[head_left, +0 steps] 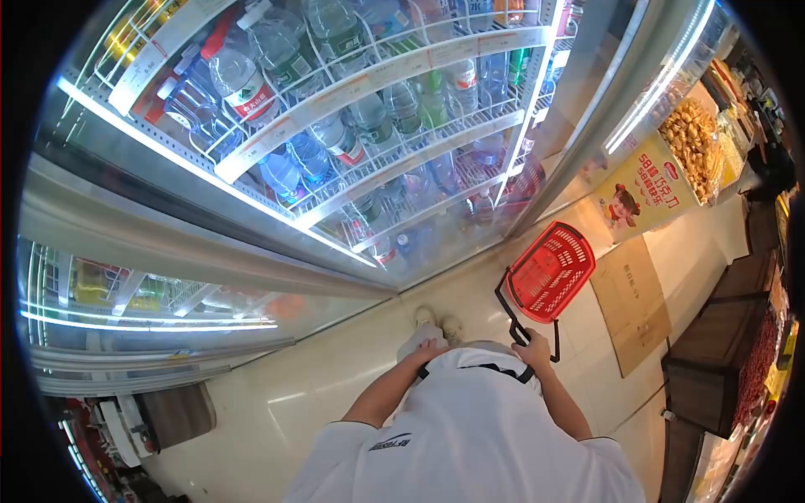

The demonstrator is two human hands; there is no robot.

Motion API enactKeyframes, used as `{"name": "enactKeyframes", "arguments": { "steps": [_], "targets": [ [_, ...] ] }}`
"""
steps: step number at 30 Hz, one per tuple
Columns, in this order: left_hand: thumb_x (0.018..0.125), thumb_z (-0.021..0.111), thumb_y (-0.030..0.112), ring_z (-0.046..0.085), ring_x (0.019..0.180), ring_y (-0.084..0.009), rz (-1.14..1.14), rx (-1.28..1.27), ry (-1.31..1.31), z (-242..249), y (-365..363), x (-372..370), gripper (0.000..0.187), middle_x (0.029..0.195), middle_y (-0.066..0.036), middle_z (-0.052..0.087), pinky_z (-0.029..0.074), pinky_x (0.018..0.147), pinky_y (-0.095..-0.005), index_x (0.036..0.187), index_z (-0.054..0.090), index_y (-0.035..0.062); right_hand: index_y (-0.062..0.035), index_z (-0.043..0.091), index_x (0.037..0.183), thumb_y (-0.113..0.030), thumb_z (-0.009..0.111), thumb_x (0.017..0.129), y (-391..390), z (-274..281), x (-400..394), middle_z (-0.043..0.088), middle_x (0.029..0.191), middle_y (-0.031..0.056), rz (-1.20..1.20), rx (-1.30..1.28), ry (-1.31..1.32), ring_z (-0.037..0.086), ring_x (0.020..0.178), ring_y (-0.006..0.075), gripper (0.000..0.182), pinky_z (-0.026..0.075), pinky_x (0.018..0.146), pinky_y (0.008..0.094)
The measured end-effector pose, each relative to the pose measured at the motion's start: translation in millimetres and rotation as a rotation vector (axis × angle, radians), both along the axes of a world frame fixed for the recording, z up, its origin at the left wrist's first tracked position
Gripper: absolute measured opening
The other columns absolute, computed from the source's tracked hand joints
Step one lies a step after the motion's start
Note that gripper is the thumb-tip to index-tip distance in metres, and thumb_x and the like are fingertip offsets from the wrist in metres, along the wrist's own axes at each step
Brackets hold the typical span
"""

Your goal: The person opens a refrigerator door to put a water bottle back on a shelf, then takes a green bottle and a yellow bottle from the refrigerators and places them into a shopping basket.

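My right hand [534,348] is wrapped round the black handle [519,332] of a red plastic shopping basket [550,272]. The basket has slotted walls and hangs beside my right leg, tilted in view. My left hand [429,351] rests by my hip against the light trousers; its fingers show only in part and are too small to read. In front of me stands a lit glass-fronted drinks cooler [314,225]. Its wire shelves carry many bottles, among them a red-labelled water bottle [243,82] and a green-labelled bottle [282,52].
Another cooler [151,289] stands to the left. Flattened cardboard [631,306] lies on the tiled floor [335,390] to the right. Beyond it are a yellow printed sign [644,191], a bin of wrapped goods [692,142] and dark wooden display boxes [713,339].
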State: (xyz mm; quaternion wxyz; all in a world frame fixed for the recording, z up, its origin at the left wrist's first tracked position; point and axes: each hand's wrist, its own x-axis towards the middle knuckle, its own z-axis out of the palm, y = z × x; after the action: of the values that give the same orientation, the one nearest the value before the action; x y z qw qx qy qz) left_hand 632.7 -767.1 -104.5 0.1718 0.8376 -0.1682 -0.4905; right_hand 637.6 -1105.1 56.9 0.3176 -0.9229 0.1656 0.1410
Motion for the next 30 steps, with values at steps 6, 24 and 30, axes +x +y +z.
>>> {"name": "enactKeyframes", "arguments": {
  "steps": [6,24,30],
  "targets": [
    [0.09,0.048,0.041,0.04,0.128,-0.0422,0.076,0.036,-0.182,32.6,1.4,-17.5,0.042,0.134,-0.019,0.045,0.032,0.103,-0.0589,0.129,0.053,0.0263,0.0011,0.067,0.11,-0.028,0.076,0.062,-3.5,-8.0,28.5,0.07,0.094,0.0229,0.019,-0.005,-0.012,0.069,0.09,0.036,0.057,0.054,0.081,0.041],
    [0.082,0.065,0.025,0.063,0.102,-0.0348,1.117,-0.141,-0.305,80.8,29.8,-89.9,0.031,0.104,-0.015,0.068,0.049,0.088,-0.0419,0.108,0.065,0.0087,-0.0007,0.059,0.072,-0.018,0.066,0.067,14.9,-58.4,123.1,0.056,0.052,0.0088,0.069,0.027,-0.045,0.058,0.043,0.0191,0.019,0.046,0.046,0.034],
    [0.084,0.064,0.032,0.065,0.101,-0.0318,1.173,0.059,-0.133,84.6,39.3,-131.7,0.035,0.104,-0.015,0.069,0.05,0.086,-0.042,0.109,0.063,0.0077,0.0007,0.062,0.086,-0.021,0.068,0.067,26.5,-65.1,130.2,0.062,0.065,0.0159,0.094,-0.045,0.03,0.063,0.062,0.0303,0.029,0.05,0.06,0.0412]
  ]
}}
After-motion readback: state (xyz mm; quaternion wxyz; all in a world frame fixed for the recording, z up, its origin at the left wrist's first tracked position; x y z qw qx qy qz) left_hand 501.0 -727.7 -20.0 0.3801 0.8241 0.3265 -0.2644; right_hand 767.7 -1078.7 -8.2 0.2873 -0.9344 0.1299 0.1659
